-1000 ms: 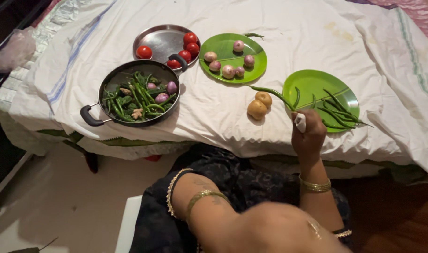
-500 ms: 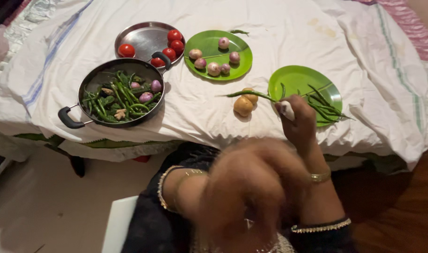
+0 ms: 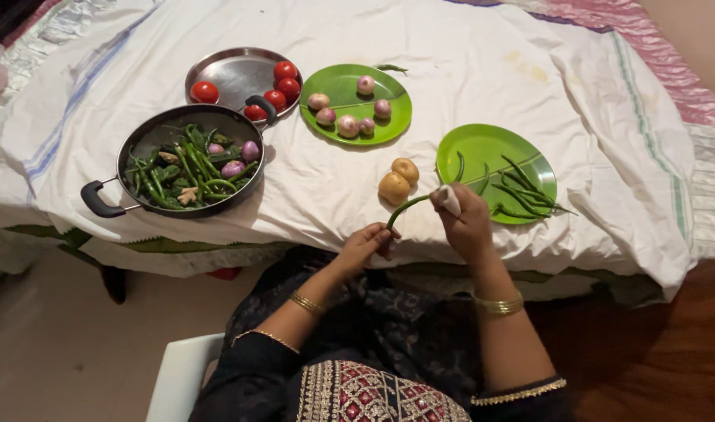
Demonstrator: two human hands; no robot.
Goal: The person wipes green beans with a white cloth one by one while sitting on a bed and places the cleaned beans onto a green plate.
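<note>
Your right hand point(image 3: 465, 223) pinches green chilli point(image 3: 408, 207) at stem end; left hand point(image 3: 367, 241) fingers closed on tip, above worktop point(image 3: 490, 70) edge near potatoes point(image 3: 398, 181). Chilli light, bendy, likely snaps; grip near stem.

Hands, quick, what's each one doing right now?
Left hand: closed on the tip of the long green chilli.
Right hand: closed on its other end.

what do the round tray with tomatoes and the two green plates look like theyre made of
Round tray: likely stainless steel, grey and shiny, with a reflective sheen. Green plates: probably plastic or melamine, uniform bright green, smooth with a soft gloss; cannot be sure.
</note>
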